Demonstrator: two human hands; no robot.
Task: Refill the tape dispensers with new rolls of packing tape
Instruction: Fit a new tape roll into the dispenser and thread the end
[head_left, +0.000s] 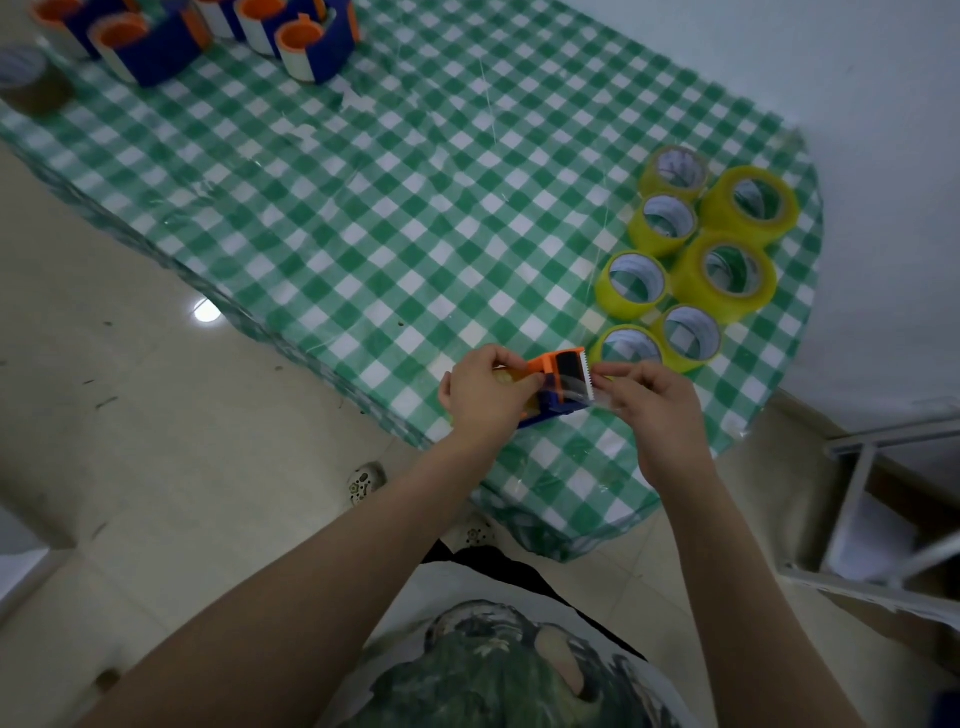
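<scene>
Basically bracing the dispenser (558, 384) lower centre with left hand (488, 392) clamped round it and pinching the tape end (597, 399) with right hand (657, 402) to feed the teeth (588, 371). Keeping fresh rolls (727, 270) handy mid-right

Both forearms reach forward, left hand (488, 387) and right hand (657, 402) close together, fingers pinching.

one view only — a wide-angle head camera, facing forward and steeply down over the torso (493, 670) onto the checked table (415, 218); left hand (485, 392) and right hand (657, 402) lie close, mid-frame.
</scene>
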